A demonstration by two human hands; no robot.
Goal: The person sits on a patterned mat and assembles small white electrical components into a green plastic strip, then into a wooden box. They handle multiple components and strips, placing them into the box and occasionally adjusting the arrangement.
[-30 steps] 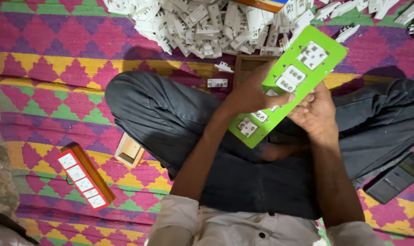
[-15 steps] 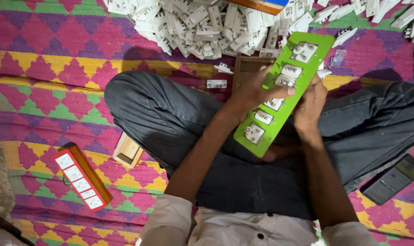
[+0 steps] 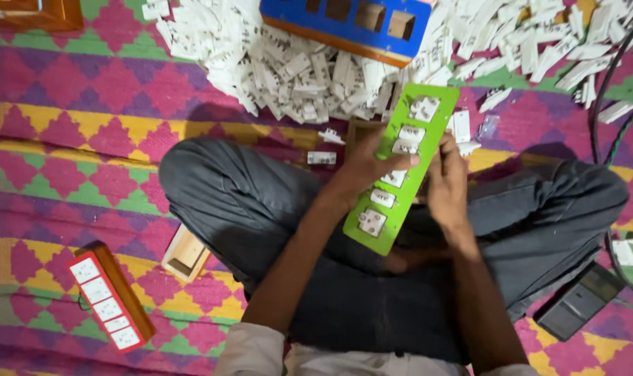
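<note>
A long green panel [image 3: 404, 209] with several white socket and switch pieces set into it stands tilted over my lap. My left hand [image 3: 364, 169] grips its left edge, thumb laid across its face near the middle pieces. My right hand [image 3: 447, 182] holds the right edge, fingers curled behind it. I sit cross-legged in dark trousers on a patterned mat.
A big heap of loose white plastic parts [image 3: 295, 66] lies ahead, with a blue panel with square cutouts [image 3: 344, 24] on it. A red socket strip on a wooden box [image 3: 107, 298] lies at lower left, a small wooden box [image 3: 185, 255] by my knee, a dark device [image 3: 575, 306] at right.
The green panel has swung from a slanted lie to more upright and nearer to my lap. Both hands kept hold of its edges. The view shifted, bringing the blue panel in.
</note>
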